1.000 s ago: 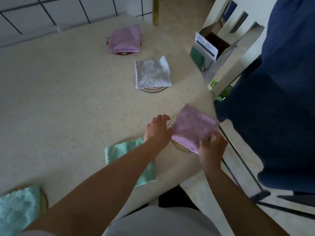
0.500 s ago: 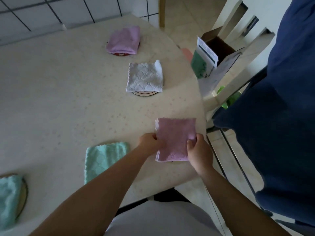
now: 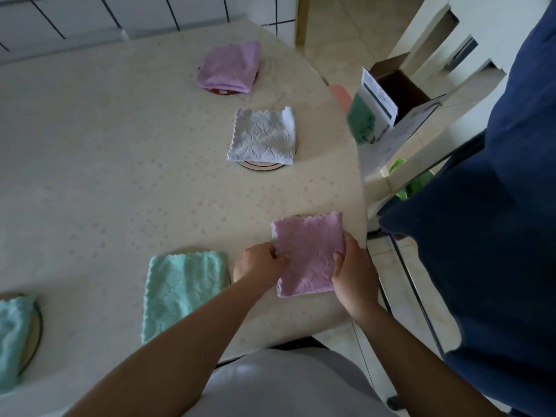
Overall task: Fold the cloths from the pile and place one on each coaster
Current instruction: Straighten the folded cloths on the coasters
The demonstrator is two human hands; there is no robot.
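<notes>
At the far left edge of the pale speckled table (image 3: pixel 105 152), a mint cloth (image 3: pixel 12 335) is seen lying on a round coaster (image 3: pixel 35 332), of which only the dark rim is exposed. Further right, a second mint-green cloth (image 3: pixel 180 290) is laid flat near the table's front edge; a thin arc showing at its far edge may be a coaster, though this cannot be confirmed. Just beside it, the left hand (image 3: pixel 260 264) is curled closed on the left edge of a folded pink cloth (image 3: pixel 310 254), and the right hand (image 3: pixel 350 272) is closed on that cloth's right edge, thumb on top. The pink cloth is held as a flat square between the two hands, low over the table's front right corner; whether it rests on the surface cannot be told, and a sliver of something round is visible at its far edge. Toward the back of the table, a lilac cloth (image 3: pixel 230 67) is set folded on a red coaster (image 3: pixel 224 91), and nearer, a white cloth (image 3: pixel 263 136) is laid on a light coaster (image 3: pixel 260 166). Beyond the table's right edge, an open cardboard box (image 3: pixel 397 91) is seen, and a dark blue fabric (image 3: pixel 496 206) fills the right side.
</notes>
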